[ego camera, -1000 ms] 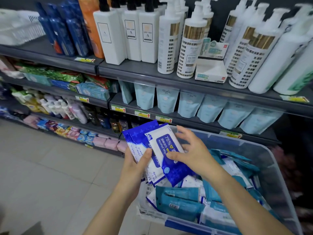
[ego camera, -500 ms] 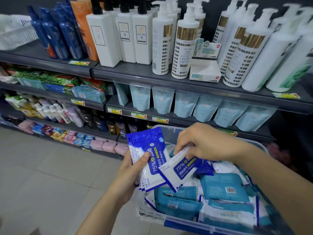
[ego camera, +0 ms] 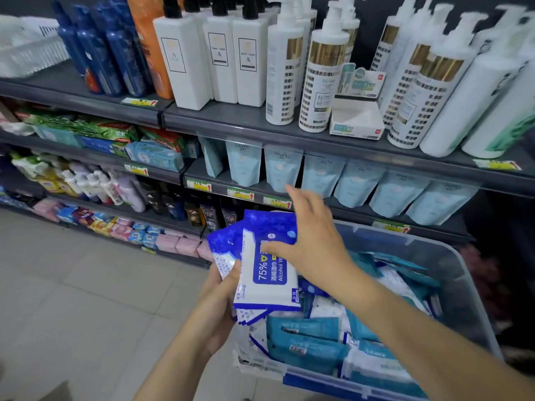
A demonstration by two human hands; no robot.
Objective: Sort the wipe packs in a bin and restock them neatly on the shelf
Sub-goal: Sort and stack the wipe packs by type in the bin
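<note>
My left hand (ego camera: 220, 287) grips a stack of blue-and-white alcohol wipe packs (ego camera: 267, 277) from below, thumb across the front, held above the near left corner of the bin (ego camera: 451, 264). My right hand (ego camera: 311, 240) lies over the top of the stack with fingers spread and straight, the thumb touching the front pack. The clear plastic bin holds several more packs, teal ones (ego camera: 304, 340) and white-and-blue ones, lying in disorder.
Grey store shelves (ego camera: 237, 117) stand ahead: pump bottles on top, pale blue refill pouches (ego camera: 283, 169) below, toothpaste boxes and small bottles to the left. A white basket (ego camera: 26, 50) sits top left. Tiled floor (ego camera: 72, 299) spreads out left of the bin.
My right hand lifted a wipe pack from the bin and laid it on the front of the stack in my left hand. Its fingers have since straightened out over the stack.
</note>
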